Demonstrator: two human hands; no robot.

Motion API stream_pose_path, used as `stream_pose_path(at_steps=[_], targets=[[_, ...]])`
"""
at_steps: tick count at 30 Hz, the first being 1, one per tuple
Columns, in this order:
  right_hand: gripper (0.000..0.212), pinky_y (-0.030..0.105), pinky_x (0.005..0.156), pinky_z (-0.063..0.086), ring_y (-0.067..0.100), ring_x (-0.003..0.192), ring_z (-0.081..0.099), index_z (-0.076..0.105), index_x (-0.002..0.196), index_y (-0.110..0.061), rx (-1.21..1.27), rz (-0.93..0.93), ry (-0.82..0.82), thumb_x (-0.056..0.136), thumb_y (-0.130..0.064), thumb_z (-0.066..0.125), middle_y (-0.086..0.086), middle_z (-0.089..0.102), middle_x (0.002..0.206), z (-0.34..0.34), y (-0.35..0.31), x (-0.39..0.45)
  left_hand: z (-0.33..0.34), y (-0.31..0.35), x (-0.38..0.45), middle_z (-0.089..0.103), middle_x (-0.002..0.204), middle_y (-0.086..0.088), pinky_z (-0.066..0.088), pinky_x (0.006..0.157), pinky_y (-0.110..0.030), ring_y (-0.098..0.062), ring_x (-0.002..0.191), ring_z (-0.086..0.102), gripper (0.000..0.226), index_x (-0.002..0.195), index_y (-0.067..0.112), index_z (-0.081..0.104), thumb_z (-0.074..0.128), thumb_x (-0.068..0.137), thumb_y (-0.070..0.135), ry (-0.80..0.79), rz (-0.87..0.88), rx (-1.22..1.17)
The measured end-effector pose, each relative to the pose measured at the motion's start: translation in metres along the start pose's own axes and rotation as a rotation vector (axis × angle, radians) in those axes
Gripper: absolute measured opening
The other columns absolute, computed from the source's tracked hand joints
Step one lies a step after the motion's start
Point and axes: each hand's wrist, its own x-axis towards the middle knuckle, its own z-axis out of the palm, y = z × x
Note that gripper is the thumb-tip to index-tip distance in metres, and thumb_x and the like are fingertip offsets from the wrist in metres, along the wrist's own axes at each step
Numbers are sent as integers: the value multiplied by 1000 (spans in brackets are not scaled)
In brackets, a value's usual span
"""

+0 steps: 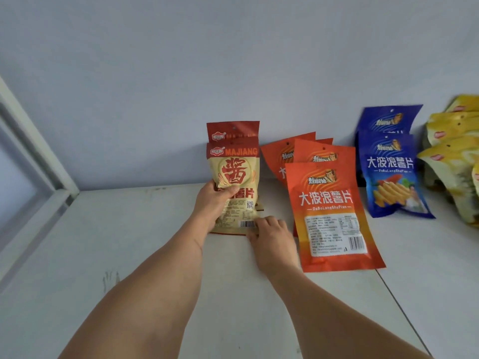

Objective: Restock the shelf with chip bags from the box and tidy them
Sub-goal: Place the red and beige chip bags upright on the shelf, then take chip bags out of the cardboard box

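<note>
- My left hand [216, 200] grips the tan chip bag [234, 187] at its middle.
- My right hand [270, 235] pinches its bottom corner.
- It looks light, crinkly, easily crushed, so I hold gently.

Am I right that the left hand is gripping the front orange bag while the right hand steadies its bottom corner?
Not quite: the head view shows the left hand gripping the tan MAJIANG bag, not an orange one. The right hand does steady its bottom corner.
</note>
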Motion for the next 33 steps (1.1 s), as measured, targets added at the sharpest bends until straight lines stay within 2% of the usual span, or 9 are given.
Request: stream_pose_path(at_steps=[6, 9, 11, 13, 18, 23, 29, 31, 33], targets=[[34, 39, 96, 42, 28, 116, 50, 60, 124, -15, -30, 38, 6, 102, -38, 48, 4, 59, 123, 4, -3, 9, 5, 2, 5, 71, 105, 4, 51, 70, -27, -20, 97, 69, 37, 112, 21, 61, 80, 86, 36, 97, 21, 89], [34, 41, 94, 42, 30, 115, 50, 60, 123, -13, -33, 32, 2, 101, -37, 49, 7, 58, 122, 3, -3, 11, -2, -1, -3, 70, 124, -3, 57, 87, -40, -25, 109, 68, 58, 131, 15, 55, 73, 88, 50, 189, 12, 195], [34, 41, 95, 42, 30, 117, 48, 58, 125, -14, -53, 21, -26, 102, -36, 46, 6, 57, 124, 0, -3, 11, -11, -4, -18, 65, 134, -7, 54, 94, -42, -29, 117, 65, 67, 143, 13, 47, 61, 94, 57, 259, 23, 425], [32, 41, 95, 42, 29, 119, 47, 57, 126, -14, -51, 9, -63, 103, -31, 42, 7, 57, 125, -5, -3, 10, -23, -8, -44, 62, 137, -8, 52, 93, -42, -30, 121, 62, 65, 146, 12, 43, 50, 100, 57, 303, 63, 682], [32, 43, 95, 46, 30, 120, 49, 49, 131, -12, -62, -63, -150, 102, -24, 42, 11, 55, 128, -26, -7, -11, -49, -21, -132, 64, 124, -7, 47, 87, -40, -30, 111, 61, 40, 129, 14, 58, 39, 107, 41, 257, 251, 1481], [31, 40, 99, 40, 28, 122, 49, 52, 129, -15, -305, -503, -131, 99, -19, 41, 8, 54, 129, -43, -12, -80, -45, -24, -250, 64, 124, -8, 43, 90, -40, -30, 114, 59, 36, 126, 13, 61, 34, 108, 30, 286, 222, 1729], [37, 37, 100, 39, 27, 121, 48, 51, 129, -17, -334, -998, -191, 93, -14, 51, 6, 52, 129, -61, -17, -211, -21, -44, -440, 65, 117, -6, 44, 84, -38, -29, 106, 61, 26, 118, 13, 62, 40, 104, 21, 359, -49, 1817], [35, 36, 98, 40, 26, 121, 49, 51, 128, -17, -323, -1125, -190, 93, -14, 50, 6, 53, 129, -63, -15, -258, -11, -55, -507, 68, 106, -5, 43, 75, -36, -29, 97, 65, 19, 108, 13, 65, 49, 99, 19, 381, -139, 1786], [32, 37, 98, 40, 26, 121, 50, 52, 126, -19, -307, -1235, -180, 94, -16, 48, 5, 54, 128, -64, -15, -307, -2, -65, -571, 69, 84, -1, 34, 62, -31, -25, 74, 66, 7, 87, 16, 69, 67, 86, 22, 377, -272, 1782]])
